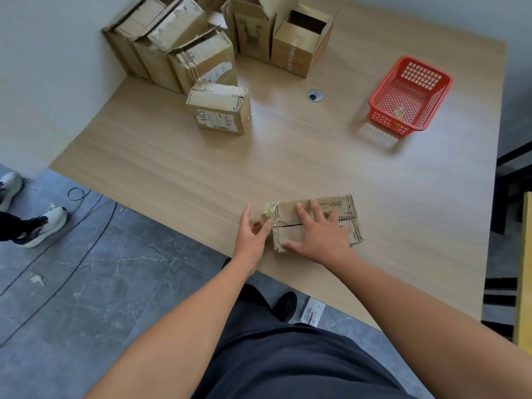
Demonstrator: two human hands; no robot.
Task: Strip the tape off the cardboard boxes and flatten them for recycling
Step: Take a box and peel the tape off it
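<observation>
Cardboard, light and easily dented: a box (344,210) lies at the tabletop's (288,156) near edge. The right hand (319,236) presses it, fingers spread; the left hand (252,230) pinches the sticky tape wad (267,212) at its left end, probably the best place to pull.

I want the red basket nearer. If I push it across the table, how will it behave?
The red basket is probably light: thin lattice plastic, holding only a small tape scrap. It should slide easily on the smooth table. Being wide and low, it seems unlikely to tip.
</observation>
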